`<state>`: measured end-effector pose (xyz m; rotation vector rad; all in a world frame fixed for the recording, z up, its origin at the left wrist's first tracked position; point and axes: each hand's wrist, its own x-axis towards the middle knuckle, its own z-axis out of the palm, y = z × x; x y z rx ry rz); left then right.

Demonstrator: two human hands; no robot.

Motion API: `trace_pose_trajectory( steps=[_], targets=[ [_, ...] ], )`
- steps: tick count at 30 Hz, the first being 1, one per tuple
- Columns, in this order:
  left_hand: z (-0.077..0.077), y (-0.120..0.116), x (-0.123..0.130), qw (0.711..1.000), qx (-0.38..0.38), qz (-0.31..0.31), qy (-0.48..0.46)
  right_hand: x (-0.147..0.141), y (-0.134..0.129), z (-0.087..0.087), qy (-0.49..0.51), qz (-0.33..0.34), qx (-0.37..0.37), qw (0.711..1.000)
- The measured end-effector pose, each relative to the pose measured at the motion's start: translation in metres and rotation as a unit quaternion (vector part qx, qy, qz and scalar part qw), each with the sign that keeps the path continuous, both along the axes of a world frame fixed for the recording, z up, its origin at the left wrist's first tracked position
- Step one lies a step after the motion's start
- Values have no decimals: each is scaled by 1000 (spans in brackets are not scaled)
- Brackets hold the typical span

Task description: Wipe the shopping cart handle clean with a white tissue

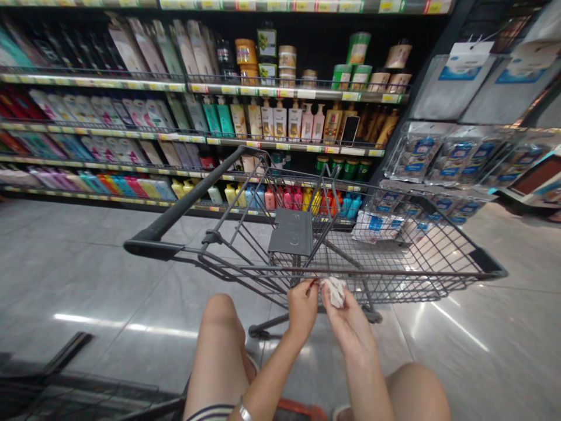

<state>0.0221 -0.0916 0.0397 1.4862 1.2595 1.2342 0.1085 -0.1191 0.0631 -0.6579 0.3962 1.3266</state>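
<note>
A crumpled white tissue or cloth [335, 291] rests in my right hand [348, 316], its fingers curled round it. Just left of it is my left hand [302, 305], closed in a pinch near a thin dark reddish strand; what its fingers hold is too small to make out. Both hands are side by side, close to the near top rail of a grey wire shopping cart [412, 273]. The cart stands sideways, its handle [193, 196] at the left and its basket at the right. A grey plastic seat flap [291, 231] lies inside it.
Shelves [307, 92] of bottles and jars stand behind the cart. Packaged goods [458, 153] hang at the right. My knees [221, 339] flank my forearms. Another dark wire frame [83, 392] is at the lower left, on the grey tiled floor [109, 263].
</note>
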Motion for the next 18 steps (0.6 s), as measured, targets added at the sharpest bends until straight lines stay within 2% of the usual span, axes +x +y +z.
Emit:
trace_pose_trajectory(
  steps=[3,5,7,8,10,12,13,15,18],
  targets=[
    [1,0,1,1000,1,-2,-9,10,-6,8,-47,2,36,998],
    [2,0,1,1000,-5,-4,-15,12,-9,13,-144,-22,40,988],
    [4,-1,1,1000,-13,-1,-20,10,-11,14,-288,-100,25,952],
    [4,-1,1,1000,-18,0,-21,8,-12,12,-375,-157,11,914],
    [5,-1,1,999,-26,1,-23,5,-12,6,-552,-257,-21,793],
    [5,-1,1,999,-30,3,-25,4,-10,-4,-692,-293,-38,659],
    [5,0,1,999,-31,5,-26,3,-8,-9,-741,-289,-38,605],
    [6,0,1,999,-34,7,-26,3,-6,-19,-801,-269,-38,534],
    [7,0,2,999,-41,5,-25,3,-2,-30,-842,-254,-41,474]
  ],
)
